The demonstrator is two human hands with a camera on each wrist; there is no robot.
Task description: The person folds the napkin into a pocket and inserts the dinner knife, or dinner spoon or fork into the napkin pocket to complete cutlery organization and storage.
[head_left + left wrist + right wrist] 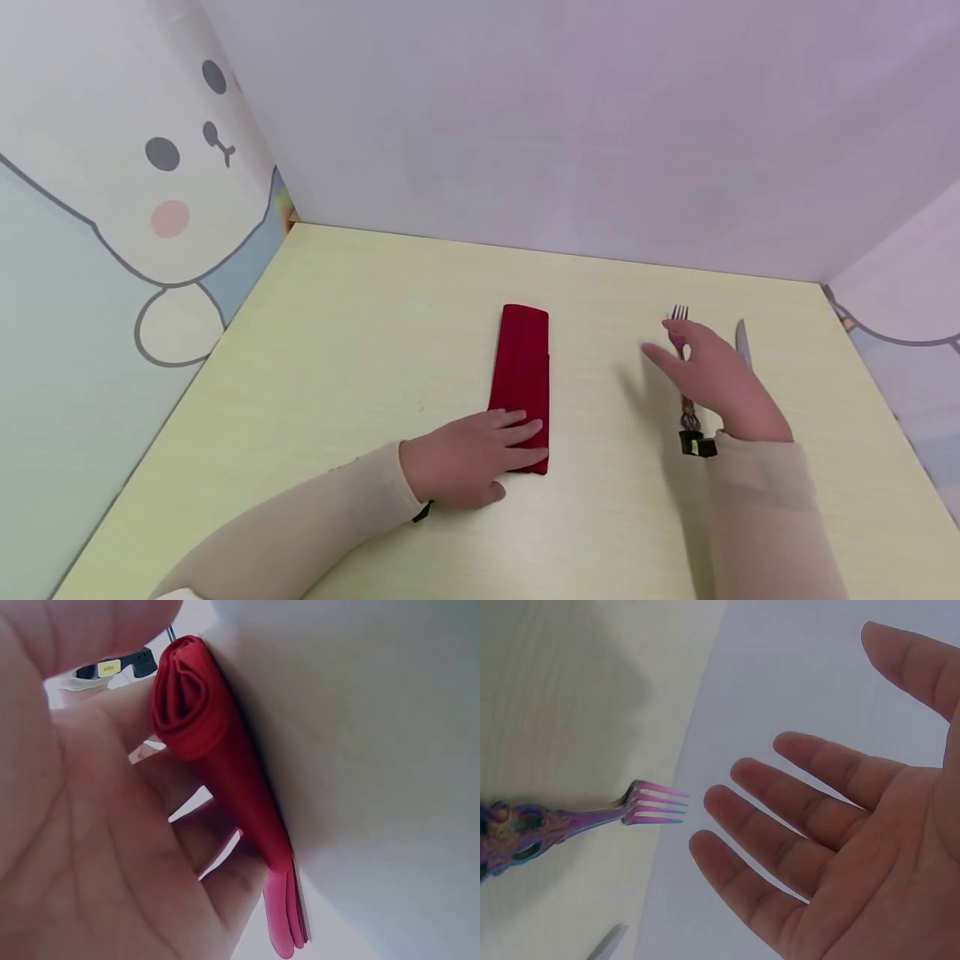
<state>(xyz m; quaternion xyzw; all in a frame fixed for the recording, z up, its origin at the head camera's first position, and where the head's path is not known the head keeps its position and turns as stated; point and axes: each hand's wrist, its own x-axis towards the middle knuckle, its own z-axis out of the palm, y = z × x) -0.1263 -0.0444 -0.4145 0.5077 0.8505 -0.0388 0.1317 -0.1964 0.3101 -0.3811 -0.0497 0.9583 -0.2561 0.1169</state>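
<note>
A red folded cloth (521, 358), its layers rolled up at the near end, lies lengthwise on the table. My left hand (472, 458) rests over that near end with fingers extended and spread. In the left wrist view the fingers (187, 780) lie along one side of the cloth roll (232, 765). To the right, my right hand (708, 371) hovers above the fork (688, 410), thumb apart and nothing in its grasp. The right wrist view shows the fork's (577, 819) iridescent tines and ornate handle, clear of the fingertips (712, 844).
A knife (742, 337) lies right of the fork, its handle hidden behind the right hand. The pale wooden table (360, 333) meets a plain light wall (562, 125) at the back. Printed panels with a cartoon animal (180, 250) flank it.
</note>
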